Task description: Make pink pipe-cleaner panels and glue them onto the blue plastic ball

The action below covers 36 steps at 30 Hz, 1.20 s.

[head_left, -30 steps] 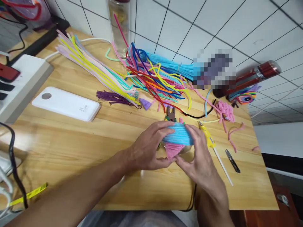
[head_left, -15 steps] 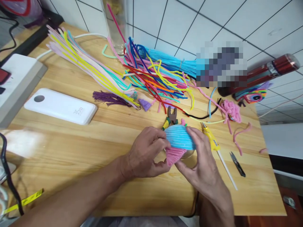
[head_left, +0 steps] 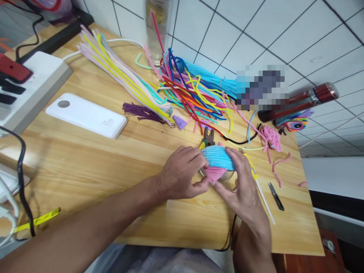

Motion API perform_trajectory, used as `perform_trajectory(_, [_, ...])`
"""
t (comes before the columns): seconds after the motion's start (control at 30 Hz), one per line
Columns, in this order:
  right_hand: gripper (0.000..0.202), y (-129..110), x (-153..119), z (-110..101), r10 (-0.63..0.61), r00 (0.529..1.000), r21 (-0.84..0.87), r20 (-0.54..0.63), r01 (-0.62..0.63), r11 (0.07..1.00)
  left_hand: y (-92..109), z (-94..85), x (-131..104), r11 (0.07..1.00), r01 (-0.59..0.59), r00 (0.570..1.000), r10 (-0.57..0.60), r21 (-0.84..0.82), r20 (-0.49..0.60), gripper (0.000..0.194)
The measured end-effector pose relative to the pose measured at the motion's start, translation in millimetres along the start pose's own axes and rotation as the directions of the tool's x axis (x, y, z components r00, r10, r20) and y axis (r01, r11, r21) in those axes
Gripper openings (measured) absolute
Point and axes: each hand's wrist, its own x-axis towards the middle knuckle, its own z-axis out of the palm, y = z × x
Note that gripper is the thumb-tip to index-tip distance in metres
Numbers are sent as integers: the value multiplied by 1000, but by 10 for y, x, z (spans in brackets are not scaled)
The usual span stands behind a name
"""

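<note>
Between my hands is a craft piece made of pipe cleaners, with a ribbed blue dome [head_left: 218, 157] and a pink triangular piece [head_left: 215, 174] at its near edge. My left hand [head_left: 184, 172] pinches the left side, its fingers at the seam of blue and pink. My right hand [head_left: 243, 178] is wrapped round the right side, thumb below near the pink tip. A round, see-through object [head_left: 228, 175] shows partly underneath; I cannot tell what it is. Just behind the dome lie pliers [head_left: 209, 137] with green and yellow handles.
A heap of coloured pipe cleaners [head_left: 190, 96] spreads along the wall. A white power bank [head_left: 87, 115] and power strip [head_left: 36, 91] lie left. To the right are a yellow glue gun [head_left: 252, 167], small snips [head_left: 275, 196] and a pink pipe-cleaner bundle [head_left: 271, 137]. A tall glass [head_left: 156, 38] stands behind.
The camera view has shifted, so the table's things appear moved. Both hands keep their hold on the craft piece, and its pink part now shows shorter and tilted away.
</note>
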Motion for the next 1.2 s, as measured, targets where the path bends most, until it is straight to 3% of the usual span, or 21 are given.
perform_trajectory(0.37, [80, 83, -1, 26, -39, 999, -54, -37, 37, 998, -1, 4, 37, 995, 92, 994, -94, 41, 56, 5])
perform_trajectory(0.6, [78, 119, 26, 67, -21, 998, -38, -54, 19, 999, -90, 19, 44, 999, 48, 998, -49, 17, 42, 9])
perform_trajectory(0.87, [77, 117, 37, 103, 6, 999, -8, -54, -6, 1000, -124, 49, 36, 991, 123, 992, -121, -50, 45, 12])
perform_trajectory(1.0, [76, 131, 40, 125, -17, 996, 25, -82, 19, 1000, -143, 58, 28, 993, 93, 996, -93, -77, 13, 16])
perform_trajectory(1.2, [77, 160, 56, 141, -32, 994, 47, -100, 37, 998, -161, 44, 37, 991, 112, 993, -109, -67, 48, 17])
